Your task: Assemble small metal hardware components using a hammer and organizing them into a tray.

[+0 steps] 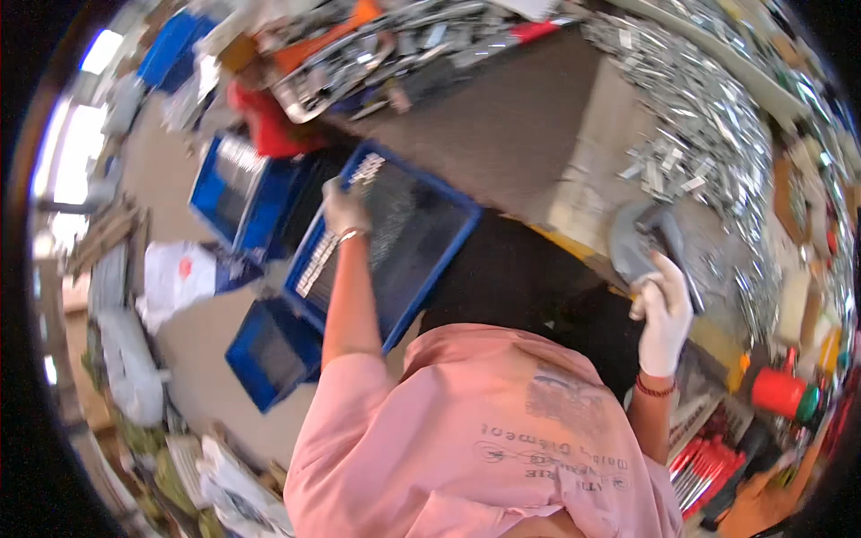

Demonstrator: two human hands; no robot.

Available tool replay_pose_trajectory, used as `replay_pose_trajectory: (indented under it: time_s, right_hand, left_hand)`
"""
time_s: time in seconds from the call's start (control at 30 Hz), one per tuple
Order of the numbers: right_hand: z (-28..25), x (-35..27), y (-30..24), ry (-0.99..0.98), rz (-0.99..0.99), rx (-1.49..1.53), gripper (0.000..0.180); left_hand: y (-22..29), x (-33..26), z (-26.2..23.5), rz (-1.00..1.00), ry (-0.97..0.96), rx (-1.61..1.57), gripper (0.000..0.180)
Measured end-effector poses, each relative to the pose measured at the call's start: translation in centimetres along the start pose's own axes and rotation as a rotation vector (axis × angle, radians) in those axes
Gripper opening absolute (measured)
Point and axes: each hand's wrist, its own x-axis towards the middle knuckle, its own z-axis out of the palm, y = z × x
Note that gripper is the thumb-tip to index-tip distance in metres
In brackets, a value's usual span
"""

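My left hand (344, 208), in a light glove, reaches out over the near left rim of a blue plastic crate (446, 240) and touches a row of small silvery metal pieces (316, 262) lying along that rim. Whether it grips any of them is hidden. My right hand (665, 314), in a white glove, is closed on a grey scoop-shaped object (639, 238) at the edge of the workbench. My pink shirt (484, 439) fills the lower middle of the view.
A big heap of small shiny metal parts (708, 117) covers the brown workbench (502, 108) at the right. More blue crates (235, 188) (269, 351) stand on the floor at the left. A red can (778, 391) and red-handled tools (708, 466) lie at the lower right.
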Motion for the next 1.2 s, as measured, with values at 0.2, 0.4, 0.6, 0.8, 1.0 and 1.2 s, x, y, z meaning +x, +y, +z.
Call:
replay_pose_trajectory:
  time_s: [0.2,0.4,0.6,0.8,1.0,1.2]
  right_hand:
    - [-0.9,-0.5,0.3,0.043,0.061,-0.008,0.039]
    - [-2.2,-1.3,0.0,0.031,0.026,-0.063,0.034]
    - [-4.1,-2.7,-0.5,0.093,-0.338,-0.338,0.010]
    - [-14.9,-4.2,-0.4,0.617,-0.246,-0.976,0.009]
    - [-24.3,-3.2,2.2,0.762,-0.008,-1.486,0.010]
    - [-27.3,-1.0,2.5,0.579,-0.137,-1.578,0.013]
  left_hand:
    - [22.3,-0.8,-14.4,0.193,0.304,-0.757,0.020]
    - [41.1,-9.2,-20.5,0.954,-0.401,-0.988,0.025]
    - [47.5,-14.2,-17.9,1.046,-0.545,-0.624,0.038]
    - [48.1,-14.2,-17.0,0.999,-0.704,-0.742,0.032]
    - [46.0,-15.1,-21.5,0.574,-1.182,-1.220,0.046]
    - [43.2,-15.1,-21.0,0.545,-1.372,-1.184,0.027]
